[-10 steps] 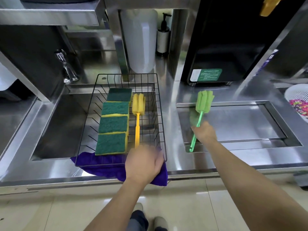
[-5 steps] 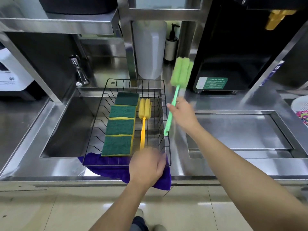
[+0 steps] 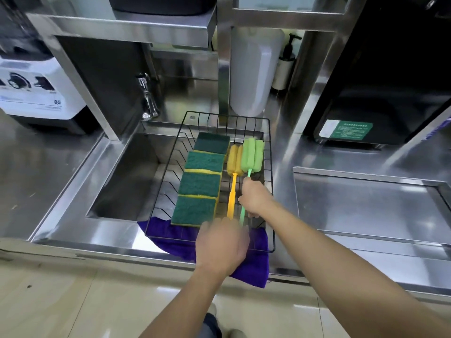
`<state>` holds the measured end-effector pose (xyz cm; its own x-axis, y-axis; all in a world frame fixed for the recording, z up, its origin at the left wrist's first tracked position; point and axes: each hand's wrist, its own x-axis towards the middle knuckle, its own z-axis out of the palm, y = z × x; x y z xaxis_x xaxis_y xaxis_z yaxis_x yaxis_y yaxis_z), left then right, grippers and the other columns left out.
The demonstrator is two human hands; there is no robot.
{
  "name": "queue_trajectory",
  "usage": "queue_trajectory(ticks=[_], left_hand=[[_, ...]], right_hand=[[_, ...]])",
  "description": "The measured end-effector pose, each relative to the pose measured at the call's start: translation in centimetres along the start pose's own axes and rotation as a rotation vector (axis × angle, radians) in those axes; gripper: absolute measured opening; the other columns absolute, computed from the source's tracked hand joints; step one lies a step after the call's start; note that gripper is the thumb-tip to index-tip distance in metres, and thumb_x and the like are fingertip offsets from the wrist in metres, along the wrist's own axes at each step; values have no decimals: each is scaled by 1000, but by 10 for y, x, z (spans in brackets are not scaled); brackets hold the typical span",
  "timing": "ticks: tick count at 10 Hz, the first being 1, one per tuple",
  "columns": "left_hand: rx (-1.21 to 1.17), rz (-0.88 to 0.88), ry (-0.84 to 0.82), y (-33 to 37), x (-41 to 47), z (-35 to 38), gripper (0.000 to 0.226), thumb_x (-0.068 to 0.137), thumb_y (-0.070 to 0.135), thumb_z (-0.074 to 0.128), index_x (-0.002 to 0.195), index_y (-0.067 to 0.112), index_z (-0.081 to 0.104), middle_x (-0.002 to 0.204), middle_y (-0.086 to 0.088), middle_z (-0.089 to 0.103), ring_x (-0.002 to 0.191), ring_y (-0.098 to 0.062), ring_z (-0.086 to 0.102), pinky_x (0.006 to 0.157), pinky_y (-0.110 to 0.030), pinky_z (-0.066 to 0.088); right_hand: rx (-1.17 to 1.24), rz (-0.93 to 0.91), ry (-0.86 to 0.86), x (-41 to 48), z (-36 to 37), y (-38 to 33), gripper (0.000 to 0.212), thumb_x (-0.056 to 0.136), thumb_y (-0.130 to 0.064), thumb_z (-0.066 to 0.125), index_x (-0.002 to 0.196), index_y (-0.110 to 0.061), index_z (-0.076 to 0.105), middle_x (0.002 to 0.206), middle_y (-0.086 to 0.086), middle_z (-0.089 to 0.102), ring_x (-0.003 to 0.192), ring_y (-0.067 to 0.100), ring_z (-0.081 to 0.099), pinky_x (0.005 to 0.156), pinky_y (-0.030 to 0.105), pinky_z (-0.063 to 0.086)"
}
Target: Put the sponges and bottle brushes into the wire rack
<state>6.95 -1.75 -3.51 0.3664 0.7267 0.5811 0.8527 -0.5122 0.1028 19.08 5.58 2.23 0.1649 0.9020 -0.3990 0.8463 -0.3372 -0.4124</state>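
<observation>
The right hand (image 3: 256, 200) has carried the green bottle brush (image 3: 252, 157) from the table's recessed tray at the right of the wire rack (image 3: 270, 191) into the rack itself. A second ago that brush lay outside; now its foam head sits just beside the yellow bottle brush (image 3: 234, 164), near the rack's right wall, handle pointing toward the near rim. The right hand stays closed around the green handle, so the brush is not yet released. The left hand (image 3: 223, 246) rests at the rack's near rim over the purple cloth (image 3: 253, 267), as it did before; whether its fingers grip anything cannot be told. Four green-and-yellow sponges (image 3: 201, 181) lie in a row along the rack's left side. Judging from this, only letting go of the brush remains.
</observation>
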Motion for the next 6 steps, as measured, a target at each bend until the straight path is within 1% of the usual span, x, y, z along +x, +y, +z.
queue_trajectory(ticks=[1, 2, 3, 4, 5, 6], left_hand=[[-12, 3, -12, -1, -1, 2, 35, 91, 34, 47, 66, 12, 58, 59, -2, 53, 54, -22, 49, 52, -33, 37], [-16, 2, -11, -1, -1, 3, 36, 92, 33, 47, 65, 13, 58, 58, -1, 53, 53, -21, 49, 52, -33, 37], [-30, -4, -31, -1, -1, 1, 36, 92, 34, 46, 65, 13, 59, 58, 0, 54, 53, -20, 49, 52, -32, 38], [-44, -4, -78, -2, 0, -2, 36, 91, 35, 46, 65, 13, 59, 58, 0, 54, 53, -19, 50, 52, -31, 38], [-89, -14, -80, -3, 0, -4, 35, 90, 38, 45, 69, 15, 61, 61, 2, 55, 55, -17, 51, 52, -30, 40], [-191, -89, -85, -3, 4, -13, 34, 89, 40, 45, 79, 15, 66, 68, 4, 60, 61, -17, 57, 55, -31, 46]], right_hand=[[-79, -17, -59, 4, 2, 0, 17, 88, -2, 46, 104, -5, 51, 113, 20, 61, 99, 37, 64, 68, 38, 48], [-116, -8, -81, 5, 2, -1, 23, 89, -5, 45, 111, -3, 53, 108, 17, 60, 93, 32, 60, 67, 34, 44], [-70, -22, -76, 6, 0, -2, 14, 87, -6, 45, 99, -6, 52, 93, 13, 55, 81, 28, 54, 66, 35, 46], [-7, -40, -35, -2, -13, -4, 13, 89, -15, 48, 100, -8, 51, 91, 10, 54, 81, 27, 55, 67, 34, 46], [134, -102, -27, -15, -43, -9, 24, 92, -24, 51, 110, -8, 52, 81, 7, 56, 63, 20, 53, 57, 32, 44], [273, -198, 34, -33, -80, -11, 23, 91, -27, 55, 109, -13, 54, 80, 7, 62, 55, 16, 54, 53, 29, 44]])
